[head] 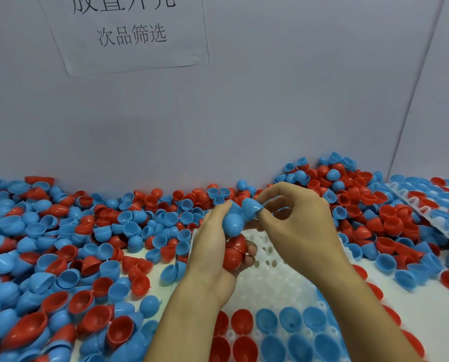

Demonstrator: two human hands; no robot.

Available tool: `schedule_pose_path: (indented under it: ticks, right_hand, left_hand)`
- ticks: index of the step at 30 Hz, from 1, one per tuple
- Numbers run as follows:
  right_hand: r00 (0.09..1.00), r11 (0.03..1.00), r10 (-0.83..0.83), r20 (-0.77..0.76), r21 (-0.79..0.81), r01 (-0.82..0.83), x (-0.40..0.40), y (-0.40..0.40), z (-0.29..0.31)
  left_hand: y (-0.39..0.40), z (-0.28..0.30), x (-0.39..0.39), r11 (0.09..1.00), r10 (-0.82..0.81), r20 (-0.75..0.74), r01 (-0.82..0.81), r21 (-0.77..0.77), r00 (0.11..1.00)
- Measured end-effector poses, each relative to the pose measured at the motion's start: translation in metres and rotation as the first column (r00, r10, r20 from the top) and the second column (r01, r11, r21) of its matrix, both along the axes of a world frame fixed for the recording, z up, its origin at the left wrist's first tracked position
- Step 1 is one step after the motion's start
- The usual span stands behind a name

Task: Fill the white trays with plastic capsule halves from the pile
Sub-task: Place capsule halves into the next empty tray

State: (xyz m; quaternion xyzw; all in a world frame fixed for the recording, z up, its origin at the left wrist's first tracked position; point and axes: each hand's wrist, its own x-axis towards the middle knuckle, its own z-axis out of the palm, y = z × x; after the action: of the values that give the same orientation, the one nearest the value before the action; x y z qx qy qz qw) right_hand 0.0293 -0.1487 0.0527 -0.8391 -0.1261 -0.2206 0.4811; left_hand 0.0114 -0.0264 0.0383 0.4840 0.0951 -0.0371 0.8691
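Observation:
My left hand (211, 246) grips a stack of capsule halves, a blue half (233, 224) at the top and red halves (234, 253) lower in the palm. My right hand (300, 226) pinches another blue half (252, 208) just above and to the right of that stack. Both hands hover over a white tray (266, 280). The tray's near rows hold red halves (241, 321) and blue halves (291, 318), open side up. Its middle holes are bare. A big pile of red and blue halves (87, 236) spreads over the table to the left and behind.
A second white tray (427, 205) filled with red and blue halves lies tilted at the far right. A grey partition wall (244, 113) with a paper sign (129, 32) stands behind the pile. Loose halves lie right of the near tray.

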Motion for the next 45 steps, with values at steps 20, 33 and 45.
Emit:
schedule_pose_path:
  ticks: [20, 33, 45]
  right_hand:
    - [0.981, 0.983, 0.184, -0.065, -0.012, -0.185, -0.002, -0.003, 0.001]
    - [0.941, 0.985, -0.034, -0.338, -0.173, -0.027, 0.009, -0.030, -0.010]
    - [0.846, 0.682, -0.027, -0.533, -0.629, -0.374, -0.001, 0.001, -0.033]
  left_hand:
    - [0.000, 0.003, 0.000, 0.994, 0.097, 0.000, -0.097, 0.047, 0.995]
    - [0.025, 0.011, -0.005, 0.971, 0.157, -0.014, -0.157, -0.180, 0.987]
    - [0.023, 0.012, -0.005, 0.981, 0.123, -0.019, -0.124, -0.150, 0.992]
